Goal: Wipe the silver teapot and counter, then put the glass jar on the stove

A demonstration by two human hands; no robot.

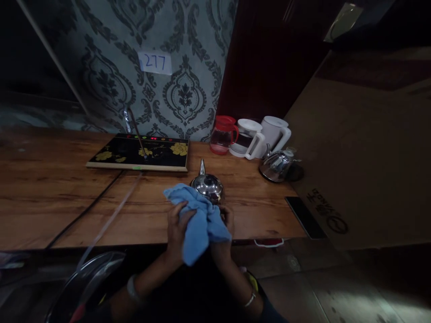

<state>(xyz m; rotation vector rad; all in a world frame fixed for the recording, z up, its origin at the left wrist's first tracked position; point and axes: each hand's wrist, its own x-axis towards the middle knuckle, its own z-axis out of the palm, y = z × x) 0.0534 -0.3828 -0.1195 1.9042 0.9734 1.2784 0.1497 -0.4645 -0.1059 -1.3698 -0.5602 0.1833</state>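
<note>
A shiny steel kettle (209,186) is on the wooden counter in front of me, its spout pointing toward the wall. A blue cloth (197,224) drapes against its near side and hides that part, so I cannot see the handle. My left hand (177,231) is closed on the left part of the cloth, fingers bent over it. My right hand (223,240) is closed at the cloth's right edge, just below the kettle. The cloth partly covers it, and whether it also grips the kettle is hidden.
A black induction cooktop (158,154) with a thin faucet tube (137,130) sits at left. At the back right stand a red-lidded jug (222,137), two white-handled jugs (247,139) and another steel kettle (276,166). A phone (305,217) and a large cardboard box (363,148) are at right.
</note>
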